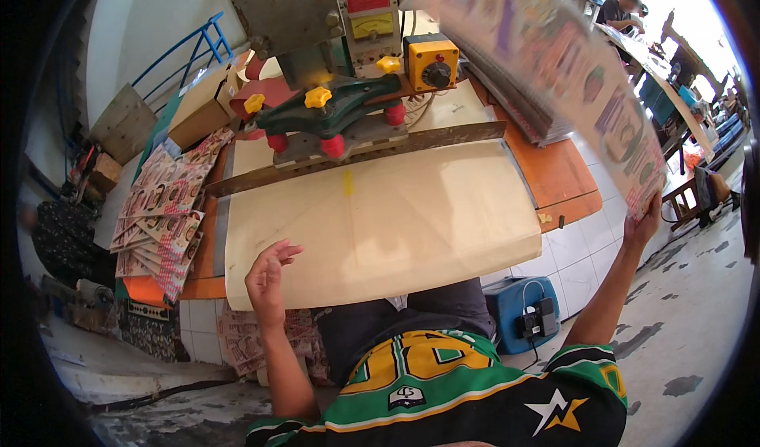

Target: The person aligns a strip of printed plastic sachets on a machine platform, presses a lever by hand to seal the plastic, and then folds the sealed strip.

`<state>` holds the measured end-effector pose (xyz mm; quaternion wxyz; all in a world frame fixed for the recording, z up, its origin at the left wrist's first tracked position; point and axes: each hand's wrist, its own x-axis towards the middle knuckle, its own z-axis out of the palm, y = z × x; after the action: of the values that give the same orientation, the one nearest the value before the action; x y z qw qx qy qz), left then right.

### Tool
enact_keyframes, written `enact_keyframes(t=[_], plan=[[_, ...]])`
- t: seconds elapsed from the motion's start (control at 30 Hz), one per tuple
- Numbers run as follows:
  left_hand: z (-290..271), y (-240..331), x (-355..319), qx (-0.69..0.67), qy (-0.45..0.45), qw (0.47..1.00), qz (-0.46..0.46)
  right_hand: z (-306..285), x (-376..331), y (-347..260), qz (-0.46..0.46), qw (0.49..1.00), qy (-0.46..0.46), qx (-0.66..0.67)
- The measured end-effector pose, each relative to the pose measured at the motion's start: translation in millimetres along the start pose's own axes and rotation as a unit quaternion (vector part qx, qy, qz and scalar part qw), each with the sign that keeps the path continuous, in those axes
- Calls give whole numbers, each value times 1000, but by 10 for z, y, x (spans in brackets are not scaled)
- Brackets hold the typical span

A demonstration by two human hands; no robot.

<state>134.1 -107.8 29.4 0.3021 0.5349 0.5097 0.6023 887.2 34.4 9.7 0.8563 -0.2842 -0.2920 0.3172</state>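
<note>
The right hand is clamped on the near end of a printed sheet, raised and tilted over the right of the table, its far end running out of view. Gripped there, so long a sheet likely bends easily, so a light hold and a smooth swing would guard against creases. The left hand is empty, fingers slightly apart and curled, over the pad (whether it touches, I cannot tell); it is well placed to steady the sheet's other side. Beyond, the bar of the press spans the pad; edges should clear it. A printed pile lies at left.
</note>
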Motion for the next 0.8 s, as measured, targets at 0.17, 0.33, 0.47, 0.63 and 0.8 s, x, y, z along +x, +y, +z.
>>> enact_keyframes(t=[0.17, 0.33, 0.47, 0.63, 0.8], plan=[[-60, 181, 182, -221, -104, 970, 1, 247, -149, 155, 88, 990, -110, -28], [-189, 228, 243, -255, -57, 964, -48, 933, -410, 417, 141, 964, -215, -64], [-594, 126, 373, -228, -44, 972, -26, 1534, -733, 541, 202, 947, -229, -96], [-851, 69, 470, -185, 27, 982, -29, 1894, -874, 600, 242, 905, -306, -171], [-1072, -2, 489, -166, 33, 984, -47, 2404, -1099, 476, 245, 861, -404, -188]])
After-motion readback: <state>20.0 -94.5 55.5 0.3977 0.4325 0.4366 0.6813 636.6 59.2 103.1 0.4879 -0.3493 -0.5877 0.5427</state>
